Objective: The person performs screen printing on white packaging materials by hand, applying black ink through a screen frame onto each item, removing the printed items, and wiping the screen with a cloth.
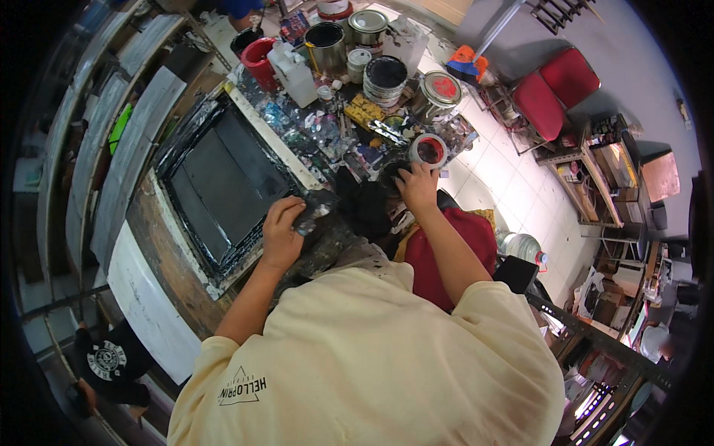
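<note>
On the left, my left hand (pixel 282 232) is closed on a crumpled, shiny grey piece (pixel 318 208) that looks like film or tape, beside the screen-printing frame's (pixel 230 186) near right corner. That frame lies on a wooden board, with dark mesh and black-smeared edges. To the right, my right hand (pixel 418 187) has its fingers bent at the near rim of a whitish tape roll (pixel 429 151) with a reddish inside. Just left of those fingers is a dark round thing (pixel 391 177), partly covered. A black cloth (pixel 361 202) hangs between my hands.
Paint cans (pixel 368 26), a red tub (pixel 260 63) and a white jug (pixel 292 74) crowd the stained table. A red chair (pixel 554 93) and shelves (pixel 595 175) stand right. Slatted racks (pixel 137 141) line the left; another person (pixel 111 364) is at lower left.
</note>
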Demonstrator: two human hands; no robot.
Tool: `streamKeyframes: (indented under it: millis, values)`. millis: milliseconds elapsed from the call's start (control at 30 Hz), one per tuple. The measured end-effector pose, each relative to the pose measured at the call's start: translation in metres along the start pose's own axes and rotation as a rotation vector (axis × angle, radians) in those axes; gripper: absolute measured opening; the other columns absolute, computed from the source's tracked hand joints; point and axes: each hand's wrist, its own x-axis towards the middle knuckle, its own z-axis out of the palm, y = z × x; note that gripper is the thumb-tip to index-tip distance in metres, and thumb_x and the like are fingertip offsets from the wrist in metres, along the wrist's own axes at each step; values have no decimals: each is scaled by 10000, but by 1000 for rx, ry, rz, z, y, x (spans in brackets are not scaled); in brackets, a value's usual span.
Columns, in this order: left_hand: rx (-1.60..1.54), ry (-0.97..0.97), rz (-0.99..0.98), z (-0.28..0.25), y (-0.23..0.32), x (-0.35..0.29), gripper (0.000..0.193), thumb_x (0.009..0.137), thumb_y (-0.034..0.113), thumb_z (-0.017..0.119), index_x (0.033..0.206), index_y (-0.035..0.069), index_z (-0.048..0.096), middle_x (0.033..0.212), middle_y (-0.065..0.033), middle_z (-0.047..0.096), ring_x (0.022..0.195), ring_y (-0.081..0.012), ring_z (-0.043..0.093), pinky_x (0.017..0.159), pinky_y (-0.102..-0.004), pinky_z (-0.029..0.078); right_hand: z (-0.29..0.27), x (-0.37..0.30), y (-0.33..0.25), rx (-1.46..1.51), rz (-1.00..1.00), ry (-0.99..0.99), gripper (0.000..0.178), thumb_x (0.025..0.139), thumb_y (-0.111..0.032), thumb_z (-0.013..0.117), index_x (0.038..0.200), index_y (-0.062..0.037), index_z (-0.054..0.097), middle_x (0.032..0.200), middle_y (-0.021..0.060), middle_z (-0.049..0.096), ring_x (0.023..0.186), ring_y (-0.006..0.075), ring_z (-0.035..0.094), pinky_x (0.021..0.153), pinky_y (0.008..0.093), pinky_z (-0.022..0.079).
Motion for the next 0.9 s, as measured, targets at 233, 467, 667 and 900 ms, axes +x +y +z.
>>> streamKeyframes:
  millis: [233, 467, 667, 900]
  values:
    - [-160, 238, -511, -20, -14, -43, 316, 903, 157, 796, 1111, -8, 625, 1108, -155, 671, 1005, -283, 672, 891, -339, 508, -29, -37, -66, 338, 56, -229, 430, 824, -176, 767, 1240, -96, 692, 1169, 173, 624, 1070, 371, 611, 917, 475, 516]
    - [-301, 166, -577, -22, -9, -39, 350, 917, 232, 801, 1114, 0, 627, 1001, -129, 700, 913, -214, 672, 832, -328, 513, -20, -23, -99, 419, -138, -102, 196, 867, -136, 731, 1014, -11, 763, 1007, 168, 694, 991, 379, 660, 882, 462, 531]
    - [-515, 204, -559, -24, 1, -28, 334, 933, 189, 797, 1145, 3, 619, 999, -80, 713, 867, -109, 634, 769, -269, 503, -17, -26, -104, 698, 108, -52, 236, 841, -102, 724, 1060, -15, 722, 1071, 187, 689, 1058, 390, 647, 922, 454, 521]
    - [-632, 241, -518, -21, -13, -34, 339, 955, 167, 773, 1199, -5, 612, 1046, -60, 710, 937, -116, 654, 818, -267, 519, -13, -33, -103, 496, -89, -115, 272, 820, -54, 717, 1074, 17, 648, 1036, 236, 666, 1006, 438, 644, 887, 445, 518]
